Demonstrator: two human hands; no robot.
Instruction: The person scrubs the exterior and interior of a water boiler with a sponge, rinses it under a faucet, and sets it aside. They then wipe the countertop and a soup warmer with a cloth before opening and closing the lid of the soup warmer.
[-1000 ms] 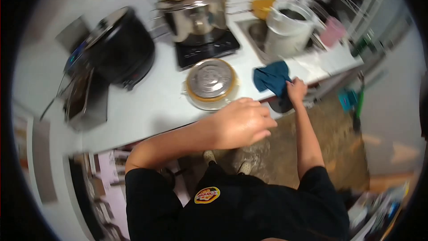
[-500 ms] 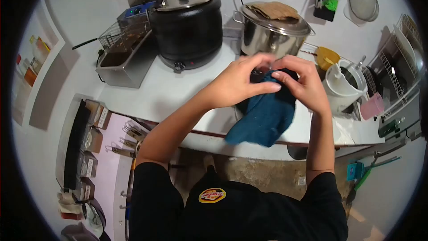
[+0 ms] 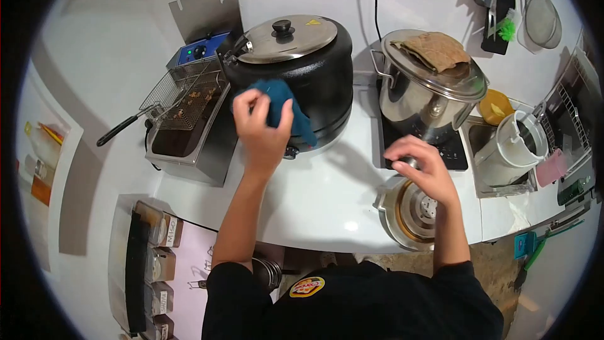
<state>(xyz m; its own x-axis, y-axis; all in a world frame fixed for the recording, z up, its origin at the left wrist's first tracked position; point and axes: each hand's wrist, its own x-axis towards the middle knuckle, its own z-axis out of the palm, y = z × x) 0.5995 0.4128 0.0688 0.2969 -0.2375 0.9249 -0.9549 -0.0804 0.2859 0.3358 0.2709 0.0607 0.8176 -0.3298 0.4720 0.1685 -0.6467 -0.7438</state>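
Observation:
My left hand [image 3: 259, 119] pinches a dark blue cloth [image 3: 299, 123], which hangs in front of the black soup warmer [image 3: 289, 75]. The cloth looks slightly blurred. My right hand [image 3: 428, 173] has its fingers curled over a small round, shiny piece, which they partly hide; I cannot make out what it is. Below that hand a metal pot [image 3: 391, 217] stands near the counter's front edge. Inside its rim show steel rings and a perforated disc [image 3: 428, 206]. My right wrist covers part of the pot.
A deep fryer [image 3: 207, 157] with a wire basket [image 3: 182, 97] stands at the left. Behind my right hand, a lidded steel stockpot [image 3: 415, 104] sits on a black cooktop [image 3: 456, 151], a folded brown cloth [image 3: 434, 49] on its lid. A white bucket [image 3: 506, 157] is in the sink at the right.
My hands were together over the blue cloth; now they are apart. The left has carried the cloth left towards the soup warmer, uncovering the pot. The camera view has shifted.

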